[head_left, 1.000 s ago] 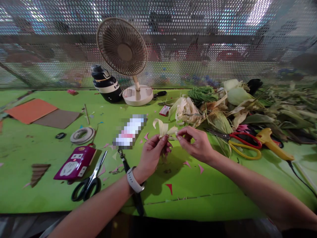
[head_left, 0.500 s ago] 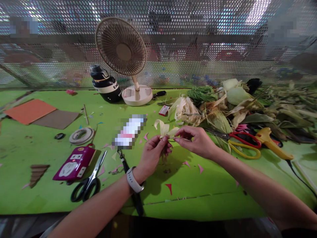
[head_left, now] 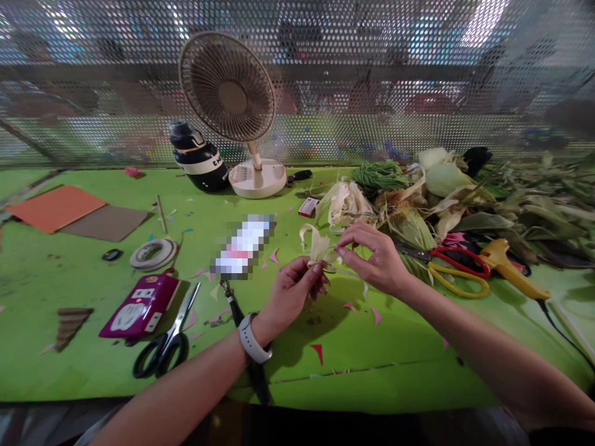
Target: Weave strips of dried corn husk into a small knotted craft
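Above the green table (head_left: 93, 365), my left hand (head_left: 292, 293) pinches the base of a small bundle of pale corn husk pieces (head_left: 317, 243), which fan upward. My right hand (head_left: 375, 259) meets it from the right, fingers pinched on a thin husk strip at the bundle. A white watch sits on my left wrist. Pink and red paper scraps lie under the hands.
A desk fan (head_left: 229, 93) and a black bottle (head_left: 199, 157) stand at the back. Black scissors (head_left: 168, 339), a purple power strip (head_left: 139, 306) and a tape roll (head_left: 153, 253) lie left. Husk pile (head_left: 446, 192), red-yellow scissors (head_left: 453, 269) and a yellow glue gun (head_left: 509, 265) lie right.
Both hands and the husk bundle have shifted slightly right and up. My right hand has lifted and drawn its strip over the bundle.
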Demonstrator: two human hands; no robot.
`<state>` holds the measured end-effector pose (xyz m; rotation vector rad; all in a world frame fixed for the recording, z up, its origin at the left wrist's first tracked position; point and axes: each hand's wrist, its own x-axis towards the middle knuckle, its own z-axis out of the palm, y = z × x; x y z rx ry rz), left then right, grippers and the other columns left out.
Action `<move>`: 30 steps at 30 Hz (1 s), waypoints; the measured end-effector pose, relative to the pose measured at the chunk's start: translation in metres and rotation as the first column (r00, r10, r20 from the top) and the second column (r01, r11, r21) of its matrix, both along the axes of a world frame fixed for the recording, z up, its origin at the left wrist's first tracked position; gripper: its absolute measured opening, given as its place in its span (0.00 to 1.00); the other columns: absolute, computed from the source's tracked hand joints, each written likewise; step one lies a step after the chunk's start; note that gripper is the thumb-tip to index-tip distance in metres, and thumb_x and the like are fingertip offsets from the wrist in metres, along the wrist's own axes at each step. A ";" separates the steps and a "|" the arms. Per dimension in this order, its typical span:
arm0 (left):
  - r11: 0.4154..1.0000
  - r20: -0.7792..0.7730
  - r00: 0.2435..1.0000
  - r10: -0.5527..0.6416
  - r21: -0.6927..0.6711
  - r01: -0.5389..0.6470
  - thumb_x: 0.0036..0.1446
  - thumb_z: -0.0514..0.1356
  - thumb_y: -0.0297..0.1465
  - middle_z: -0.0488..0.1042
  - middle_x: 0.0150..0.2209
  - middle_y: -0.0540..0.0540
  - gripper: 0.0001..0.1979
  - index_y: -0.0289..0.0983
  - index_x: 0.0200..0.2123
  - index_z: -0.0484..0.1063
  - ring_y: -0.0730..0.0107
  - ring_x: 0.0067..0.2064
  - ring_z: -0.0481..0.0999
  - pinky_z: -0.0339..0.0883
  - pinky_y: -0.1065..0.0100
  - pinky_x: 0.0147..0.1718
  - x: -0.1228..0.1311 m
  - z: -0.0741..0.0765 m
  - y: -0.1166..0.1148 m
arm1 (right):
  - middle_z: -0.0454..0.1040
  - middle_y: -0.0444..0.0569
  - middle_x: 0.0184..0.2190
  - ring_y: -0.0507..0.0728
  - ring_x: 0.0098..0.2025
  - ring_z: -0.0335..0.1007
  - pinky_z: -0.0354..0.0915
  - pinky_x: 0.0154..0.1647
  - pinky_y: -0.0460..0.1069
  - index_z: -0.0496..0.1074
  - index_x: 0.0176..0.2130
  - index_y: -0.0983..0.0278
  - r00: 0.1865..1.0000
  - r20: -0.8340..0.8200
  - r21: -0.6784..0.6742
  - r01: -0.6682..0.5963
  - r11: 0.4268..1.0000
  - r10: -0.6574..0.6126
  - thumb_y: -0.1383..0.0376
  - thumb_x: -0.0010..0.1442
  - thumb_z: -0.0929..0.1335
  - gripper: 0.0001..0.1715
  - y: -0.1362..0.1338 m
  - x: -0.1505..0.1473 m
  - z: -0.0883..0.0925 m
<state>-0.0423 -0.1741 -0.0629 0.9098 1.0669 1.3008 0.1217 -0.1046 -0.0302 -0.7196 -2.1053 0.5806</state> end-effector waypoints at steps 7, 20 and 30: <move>0.999 -0.040 0.999 -0.011 0.046 0.013 0.48 0.66 0.40 0.73 0.20 0.50 0.14 0.35 0.26 0.70 0.78 0.19 0.69 0.61 0.76 0.17 0.001 -0.001 -0.002 | 0.75 0.47 0.32 0.55 0.36 0.69 0.64 0.40 0.52 0.72 0.31 0.63 0.997 0.071 -0.024 -0.028 0.999 0.030 0.65 0.61 0.65 0.08 0.003 -0.002 -0.007; 0.996 -0.059 0.995 -0.077 0.047 0.080 0.50 0.65 0.40 0.72 0.20 0.51 0.14 0.34 0.27 0.71 0.78 0.20 0.69 0.62 0.76 0.19 -0.001 -0.007 -0.001 | 0.74 0.45 0.30 0.51 0.34 0.68 0.63 0.35 0.46 0.71 0.32 0.65 0.990 0.001 -0.238 -0.134 0.962 0.138 0.63 0.62 0.64 0.09 -0.003 -0.006 -0.009; 0.976 -0.070 0.975 -0.213 0.026 0.215 0.50 0.64 0.41 0.72 0.20 0.51 0.16 0.33 0.27 0.70 0.78 0.19 0.69 0.64 0.75 0.20 -0.001 -0.009 -0.001 | 0.72 0.45 0.29 0.51 0.33 0.67 0.63 0.37 0.47 0.72 0.30 0.65 0.980 -0.079 -0.253 -0.198 0.947 0.184 0.65 0.58 0.68 0.06 -0.007 -0.008 -0.008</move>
